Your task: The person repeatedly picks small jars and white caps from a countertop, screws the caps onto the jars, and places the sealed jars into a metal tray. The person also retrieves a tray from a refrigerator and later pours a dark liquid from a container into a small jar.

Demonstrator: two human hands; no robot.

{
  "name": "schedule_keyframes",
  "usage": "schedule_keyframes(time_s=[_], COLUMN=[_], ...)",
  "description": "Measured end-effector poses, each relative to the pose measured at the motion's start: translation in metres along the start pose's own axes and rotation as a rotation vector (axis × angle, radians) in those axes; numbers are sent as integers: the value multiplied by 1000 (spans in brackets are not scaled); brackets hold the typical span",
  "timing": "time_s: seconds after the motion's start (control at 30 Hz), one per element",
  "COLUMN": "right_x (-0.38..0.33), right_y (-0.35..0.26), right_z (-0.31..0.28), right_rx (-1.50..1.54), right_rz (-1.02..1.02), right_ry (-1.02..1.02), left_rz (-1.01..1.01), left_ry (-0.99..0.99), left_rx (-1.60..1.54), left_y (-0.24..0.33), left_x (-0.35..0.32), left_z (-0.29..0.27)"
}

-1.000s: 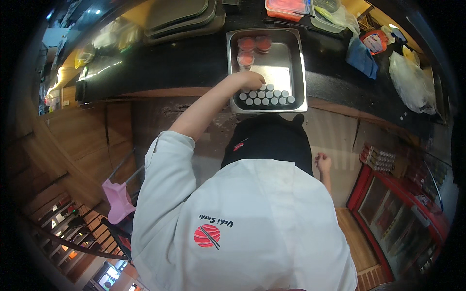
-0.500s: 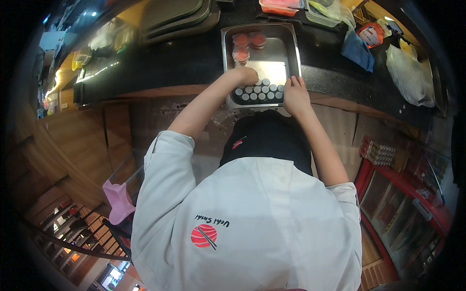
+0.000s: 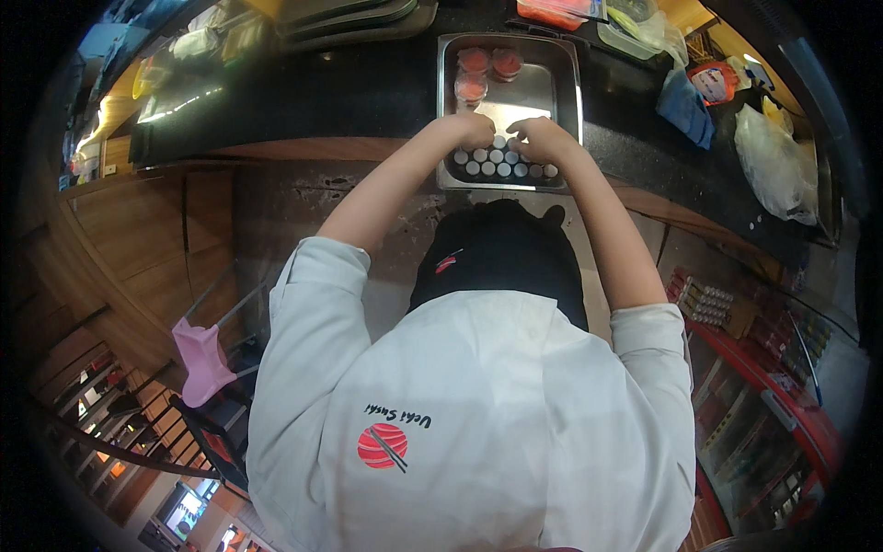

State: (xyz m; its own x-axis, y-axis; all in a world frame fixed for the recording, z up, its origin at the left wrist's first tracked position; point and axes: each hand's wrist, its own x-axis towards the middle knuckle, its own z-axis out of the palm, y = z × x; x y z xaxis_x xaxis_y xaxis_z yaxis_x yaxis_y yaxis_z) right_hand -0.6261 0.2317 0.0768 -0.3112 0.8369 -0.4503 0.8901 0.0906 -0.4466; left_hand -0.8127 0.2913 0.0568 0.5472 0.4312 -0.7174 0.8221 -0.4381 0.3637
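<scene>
A rectangular steel pan sits at the counter's front edge. Its near end holds several rows of small round pieces with pale tops and dark sides; their kind is too small to make out. My left hand is over the pan's left side, just beyond these rows, its fingers curled and whatever they grip hidden. Opposite it, my right hand reaches in over the right side, thumb and forefinger apart, above the rows. Round clear tubs with pink-red contents stand at the pan's far left.
Dark trays are stacked at the back left of the black counter. Beyond the pan is a container of red-orange food. A blue cloth and a clear plastic bag lie to the right.
My right hand has let go of the pan's right rim and moved left, in over the small pieces. My left hand stays at the pan's left side. The whole view has shifted slightly.
</scene>
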Motion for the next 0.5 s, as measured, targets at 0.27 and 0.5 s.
schedule_keyframes(time_s=[0.27,0.5], right_x=[20,6], right_y=[9,0], right_z=[5,-22], right_rx=[16,-383], right_rz=[-104,68], right_ry=[-10,7], left_rz=[-69,16], left_ry=[21,17], left_rx=[-135,-84], left_y=[7,2], left_x=[-22,-13], left_z=[-4,-1])
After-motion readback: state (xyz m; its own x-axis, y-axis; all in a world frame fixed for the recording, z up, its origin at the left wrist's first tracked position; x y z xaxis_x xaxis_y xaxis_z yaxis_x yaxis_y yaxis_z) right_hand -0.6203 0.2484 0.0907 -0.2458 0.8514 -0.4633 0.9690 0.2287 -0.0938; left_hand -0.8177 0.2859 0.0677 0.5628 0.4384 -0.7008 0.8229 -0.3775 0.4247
